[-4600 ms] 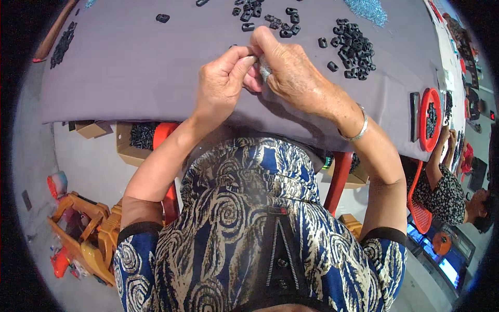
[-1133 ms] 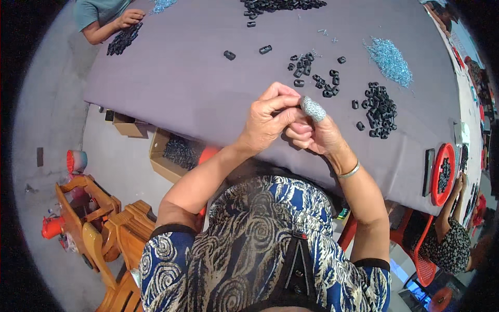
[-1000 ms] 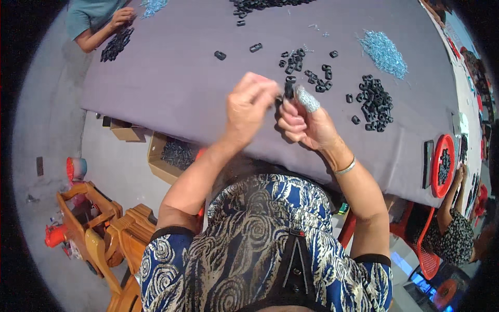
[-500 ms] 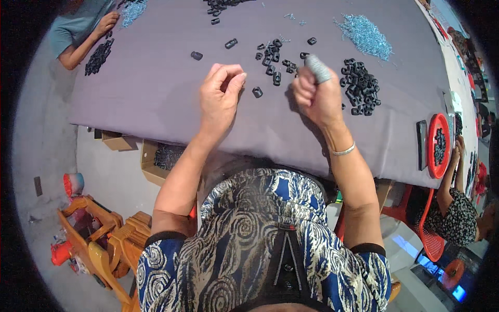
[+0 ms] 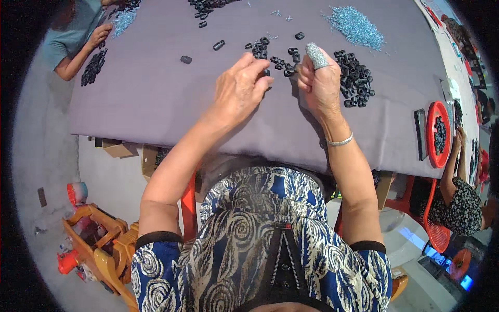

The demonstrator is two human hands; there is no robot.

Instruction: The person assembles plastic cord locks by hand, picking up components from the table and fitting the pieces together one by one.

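Observation:
My left hand [image 5: 240, 89] reaches over the grey-covered table, palm down. Its thumb and fingers are apart, on either side of a small black plastic cord lock [image 5: 267, 73] by the fingertips. My right hand [image 5: 321, 83] is closed in a fist, thumb on top, the thumb wrapped in a grey cover [image 5: 316, 55]. Whatever it may hold is hidden by the curled fingers. Between and beyond the hands lie loose black cord locks [image 5: 260, 49]. A larger heap of black cord locks [image 5: 356, 78] sits just right of my right hand.
A pile of tiny silvery-blue springs [image 5: 356, 27] lies at the far right. A red tray [image 5: 432, 156] of black pieces and a dark flat case [image 5: 420, 134] are by the right edge. Another person's hand [image 5: 100, 35] works at the far left.
My left hand has moved forward and right to the loose cord locks, its fingers spreading from a pinch. My right fist stays about where it was. The view has shifted slightly.

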